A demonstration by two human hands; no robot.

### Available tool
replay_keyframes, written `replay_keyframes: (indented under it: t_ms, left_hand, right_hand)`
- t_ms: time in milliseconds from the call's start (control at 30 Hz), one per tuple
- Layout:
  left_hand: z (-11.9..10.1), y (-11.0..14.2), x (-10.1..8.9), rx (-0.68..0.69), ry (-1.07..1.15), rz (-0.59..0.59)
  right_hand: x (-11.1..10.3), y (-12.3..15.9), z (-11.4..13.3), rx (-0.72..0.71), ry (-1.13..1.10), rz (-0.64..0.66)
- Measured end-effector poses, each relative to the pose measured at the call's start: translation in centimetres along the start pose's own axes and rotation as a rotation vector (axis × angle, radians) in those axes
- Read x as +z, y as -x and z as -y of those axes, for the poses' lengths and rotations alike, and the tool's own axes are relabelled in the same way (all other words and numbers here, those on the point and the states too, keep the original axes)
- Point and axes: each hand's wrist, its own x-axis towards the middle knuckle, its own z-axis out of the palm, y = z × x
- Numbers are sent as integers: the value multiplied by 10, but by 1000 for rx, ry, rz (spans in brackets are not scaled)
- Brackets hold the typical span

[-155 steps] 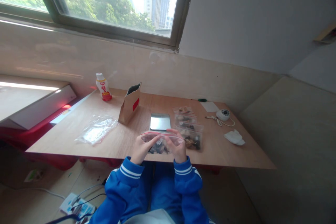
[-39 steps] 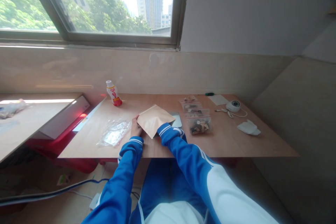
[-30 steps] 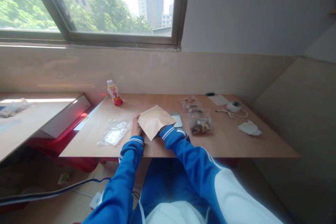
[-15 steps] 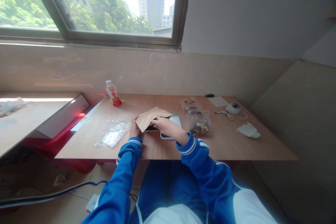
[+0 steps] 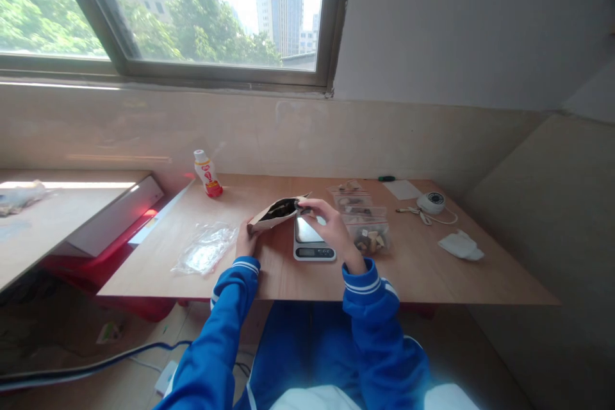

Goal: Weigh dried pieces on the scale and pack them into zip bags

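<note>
Well, paper bag (image 5: pixel 267 224): matte brown kraft outside, dark within; held tilted just left of the digital scale (image 5: pixel 314 253), its mouth gaping, presumably so the inside can be reached.
Left hand (image 5: pixel 245 240): curled round the bag's lower left end, fingers partly hidden behind the paper, likely to steady it.
Right hand (image 5: pixel 331 221): at the bag's mouth, thumb and fingertips drawn together on a small dark piece (image 5: pixel 302 209); it is too dim to tell what that is, or whether it is clear of the rim.
Scale: flat, white-edged, with a shiny plate; its display faces the person, which suits easy reading.
Zip bags (image 5: pixel 369 230): clear, red-striped, in a row right of the scale; the nearest holds angular tan and dark bits.
Clear plastic (image 5: pixel 204 248): thin, crinkled, glossy, lying flat near the left hand.
Table (image 5: pixel 432 275): smooth, wood-grained.
</note>
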Motion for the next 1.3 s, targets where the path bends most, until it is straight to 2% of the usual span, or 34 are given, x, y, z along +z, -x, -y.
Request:
replay_keyframes:
  t_ms: [67, 133, 233, 300, 433, 600, 933, 1167, 1300]
  left_hand:
    - [1, -1, 0, 8, -46, 6]
    - [2, -1, -1, 19, -88, 17]
    - [4, -1, 0, 34, -131, 27]
    - [5, -1, 0, 45, -151, 28]
    - [7, -2, 1, 65, -184, 33]
    - [10, -4, 1, 82, -207, 40]
    - [10, -4, 2, 87, -230, 40]
    - [6, -2, 1, 67, -220, 40]
    - [4, -2, 1, 66, -203, 40]
  right_hand:
    - [-6, 7, -16, 66, -81, -115]
    - [-11, 13, -41, 147, -69, -172]
    - [-13, 18, -85, 260, 240, -56]
    - [-10, 18, -109, 275, 327, -31]
    - [-2, 12, -134, 268, 444, -6]
    - [4, 16, -140, 269, 563, 14]
    - [7, 47, -136, 314, 680, 75]
    - [-3, 49, -134, 291, 680, -113]
    - [-9, 37, -112, 206, 545, -217]
